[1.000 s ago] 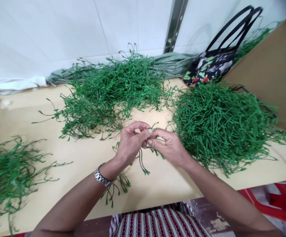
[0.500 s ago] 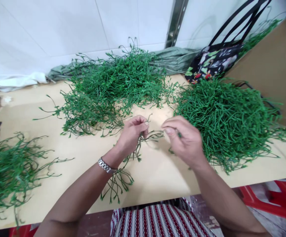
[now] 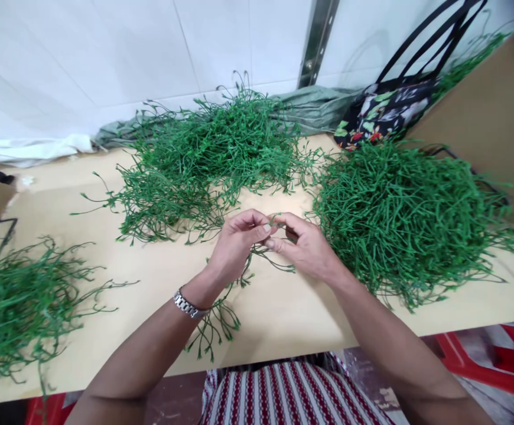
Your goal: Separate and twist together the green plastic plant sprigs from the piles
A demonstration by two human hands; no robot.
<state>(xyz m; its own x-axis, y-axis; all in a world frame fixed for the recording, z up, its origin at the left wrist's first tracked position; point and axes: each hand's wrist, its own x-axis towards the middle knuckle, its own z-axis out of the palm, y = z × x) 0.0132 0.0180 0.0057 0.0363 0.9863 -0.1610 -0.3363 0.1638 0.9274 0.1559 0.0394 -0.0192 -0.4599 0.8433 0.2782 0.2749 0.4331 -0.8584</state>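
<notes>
Wears a striped garment at the near edge of the desk. Has loose sprigs lying beneath the left wrist. Clamps a thin green stem in the closed fingers of the left hand, with a short bit showing at the fingertips. Brings the right hand in touching the left, fingers curled at that stem; cannot tell whether closed or slightly apart. Trails more stems just below both hands. Has green heaps beyond: at left, at right and farther back, before a pale wall.
</notes>
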